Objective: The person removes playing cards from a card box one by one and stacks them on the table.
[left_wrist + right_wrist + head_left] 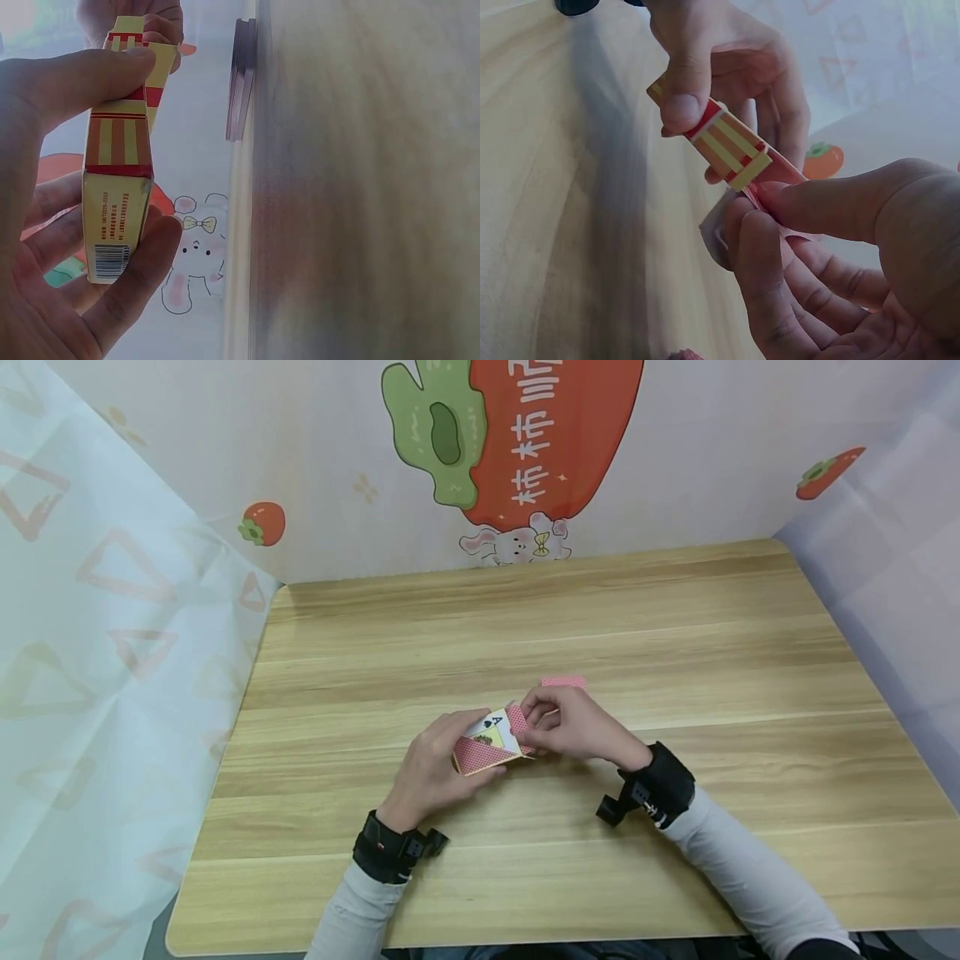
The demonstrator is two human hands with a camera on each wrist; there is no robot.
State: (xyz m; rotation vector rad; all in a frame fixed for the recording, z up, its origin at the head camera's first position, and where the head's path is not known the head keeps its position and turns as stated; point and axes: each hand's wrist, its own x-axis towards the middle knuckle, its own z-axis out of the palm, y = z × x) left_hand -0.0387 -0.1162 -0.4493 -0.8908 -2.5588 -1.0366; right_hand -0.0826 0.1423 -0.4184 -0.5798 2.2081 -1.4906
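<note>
My left hand [438, 760] grips a playing-card box [480, 758] by its edges, thumb along one narrow striped side. Red pattern and an ace of spades picture show on the box's face. In the left wrist view the barcoded end of the box [112, 225] points toward the camera. My right hand [573, 722] is at the opposite end, thumb and forefinger pinching the red lid flap [516, 717] there. From the right wrist, a pale flap [717, 231] sticks out below the pinching fingers, beside a striped side tab [751, 171].
A stack of red-backed cards [564, 682] lies on the wooden table [360, 660] just beyond my right hand; the left wrist view shows the stack [240, 79] edge-on. A printed cloth [322, 460] hangs behind the table, with more cloth at both sides.
</note>
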